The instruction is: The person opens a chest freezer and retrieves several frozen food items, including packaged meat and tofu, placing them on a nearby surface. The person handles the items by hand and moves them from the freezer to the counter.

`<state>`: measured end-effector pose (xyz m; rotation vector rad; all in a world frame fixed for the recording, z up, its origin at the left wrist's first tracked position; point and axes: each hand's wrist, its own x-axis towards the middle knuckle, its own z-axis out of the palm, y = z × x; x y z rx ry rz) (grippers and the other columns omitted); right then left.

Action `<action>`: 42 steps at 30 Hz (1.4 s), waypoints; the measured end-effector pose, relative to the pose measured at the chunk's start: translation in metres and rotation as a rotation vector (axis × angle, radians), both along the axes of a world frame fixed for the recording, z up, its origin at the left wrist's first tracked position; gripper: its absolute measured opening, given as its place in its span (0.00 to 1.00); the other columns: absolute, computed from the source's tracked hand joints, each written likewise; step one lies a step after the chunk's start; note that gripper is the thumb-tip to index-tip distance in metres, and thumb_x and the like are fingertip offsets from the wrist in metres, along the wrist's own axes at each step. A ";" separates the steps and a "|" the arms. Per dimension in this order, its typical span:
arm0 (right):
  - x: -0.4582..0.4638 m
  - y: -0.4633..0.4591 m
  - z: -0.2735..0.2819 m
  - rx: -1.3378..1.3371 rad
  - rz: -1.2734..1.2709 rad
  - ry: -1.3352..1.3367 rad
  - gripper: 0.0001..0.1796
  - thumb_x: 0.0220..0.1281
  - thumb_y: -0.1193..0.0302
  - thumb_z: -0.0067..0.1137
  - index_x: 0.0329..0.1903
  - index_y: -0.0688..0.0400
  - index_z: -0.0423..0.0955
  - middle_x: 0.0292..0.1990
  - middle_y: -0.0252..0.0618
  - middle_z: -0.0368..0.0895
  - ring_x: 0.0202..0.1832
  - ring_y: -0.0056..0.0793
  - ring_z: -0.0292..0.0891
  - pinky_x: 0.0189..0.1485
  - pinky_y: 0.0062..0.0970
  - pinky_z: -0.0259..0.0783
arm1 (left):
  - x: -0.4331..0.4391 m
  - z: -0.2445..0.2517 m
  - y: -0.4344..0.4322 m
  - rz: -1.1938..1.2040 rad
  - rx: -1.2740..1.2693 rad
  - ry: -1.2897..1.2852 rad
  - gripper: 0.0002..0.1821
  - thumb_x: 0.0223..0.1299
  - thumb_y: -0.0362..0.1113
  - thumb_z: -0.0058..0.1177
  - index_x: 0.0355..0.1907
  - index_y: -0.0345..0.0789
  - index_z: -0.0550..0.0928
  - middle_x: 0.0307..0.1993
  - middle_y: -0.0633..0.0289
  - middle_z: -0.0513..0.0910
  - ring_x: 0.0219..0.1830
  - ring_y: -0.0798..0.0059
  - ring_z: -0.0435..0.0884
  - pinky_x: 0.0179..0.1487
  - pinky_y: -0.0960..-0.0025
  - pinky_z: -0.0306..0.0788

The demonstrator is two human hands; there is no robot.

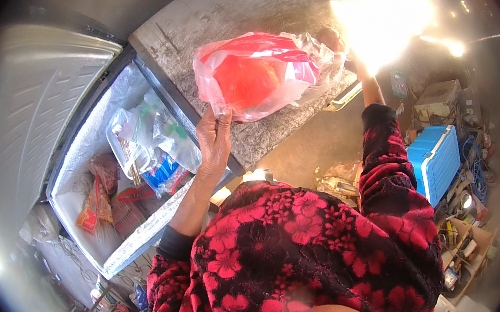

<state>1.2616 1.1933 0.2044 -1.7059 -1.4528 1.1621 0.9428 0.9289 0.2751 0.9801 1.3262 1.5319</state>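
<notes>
A red and clear plastic bag is spread over the closed half of a chest freezer's worn top. The fingertips of my left hand pinch its near-left rim. At the crumpled clear end of the bag, on the right, is my right hand, its fingers against the plastic. Strong glare hides much of that hand. Inside the bag is a smooth red-orange layer; what it contains is unclear. Left of my left hand lies the open freezer compartment, frosted on its walls.
The raised freezer lid stands at the left. A clear bag of sticks and an orange-red packet lie in the compartment. To the right are a blue cooler box and a cardboard box of odds and ends.
</notes>
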 end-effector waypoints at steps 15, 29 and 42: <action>-0.042 -0.080 0.048 0.384 0.422 -0.017 0.41 0.55 0.55 0.60 0.67 0.54 0.52 0.67 0.44 0.51 0.67 0.40 0.50 0.64 0.41 0.57 | -0.059 -0.012 0.032 0.414 0.208 -0.110 0.06 0.64 0.37 0.50 0.37 0.38 0.77 0.33 0.70 0.76 0.35 0.83 0.72 0.42 0.72 0.68; -0.109 -0.040 0.041 0.431 0.243 -0.441 0.15 0.53 0.68 0.56 0.42 0.62 0.75 0.44 0.41 0.75 0.45 0.37 0.73 0.48 0.36 0.68 | -0.106 0.073 -0.023 0.427 0.283 -0.192 0.11 0.68 0.37 0.42 0.43 0.33 0.76 0.36 0.62 0.78 0.36 0.78 0.76 0.36 0.75 0.72; -0.123 -0.042 0.086 0.097 0.266 0.022 0.15 0.59 0.74 0.45 0.50 0.58 0.70 0.33 0.34 0.76 0.29 0.19 0.69 0.30 0.20 0.67 | -0.092 0.071 -0.017 0.200 0.101 0.037 0.15 0.66 0.46 0.45 0.36 0.36 0.78 0.26 0.68 0.75 0.26 0.81 0.73 0.31 0.75 0.68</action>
